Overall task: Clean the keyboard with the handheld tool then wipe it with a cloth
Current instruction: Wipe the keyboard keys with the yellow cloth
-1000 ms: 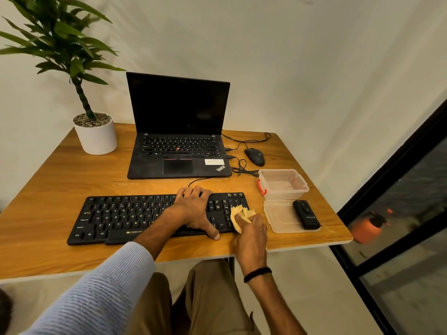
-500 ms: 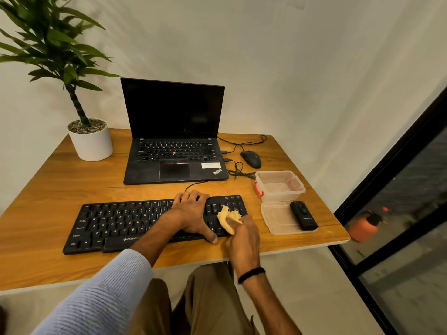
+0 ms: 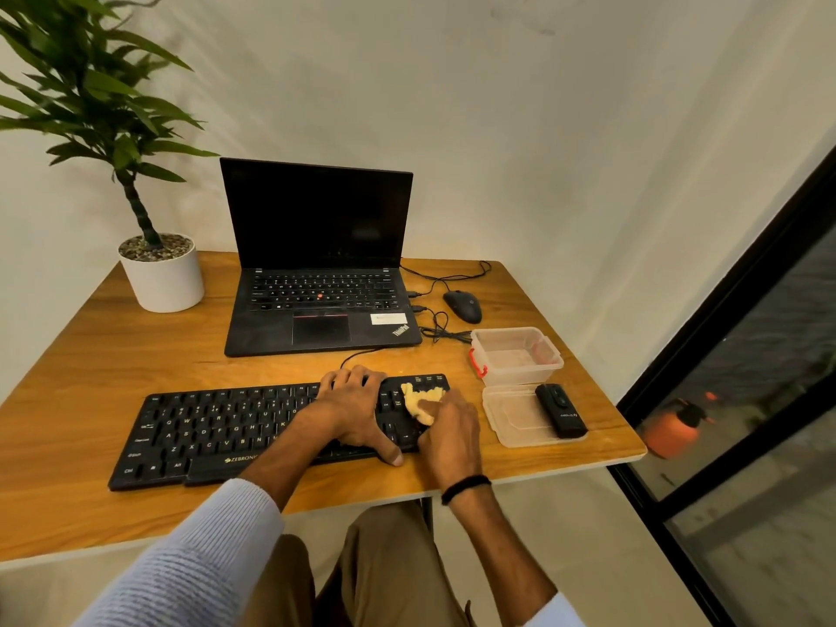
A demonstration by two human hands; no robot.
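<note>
A black keyboard (image 3: 217, 429) lies along the front of the wooden table (image 3: 113, 355). My left hand (image 3: 355, 411) rests flat on its right half, fingers spread, thumb at the front edge. My right hand (image 3: 448, 434) grips a crumpled yellow cloth (image 3: 423, 400) and presses it onto the keys at the keyboard's right end. The black handheld tool (image 3: 561, 410) lies on a clear plastic lid (image 3: 515, 418) to the right of the keyboard.
An open black laptop (image 3: 321, 282) stands behind the keyboard, with a wired mouse (image 3: 462, 306) and cables to its right. A clear plastic box (image 3: 515, 355) sits behind the lid. A potted plant (image 3: 158, 269) is at the back left. Glass door frame on the right.
My right hand has carried the cloth from off the keyboard's front right corner onto the keys at its right end. The left hand has stayed in place on the keyboard.
</note>
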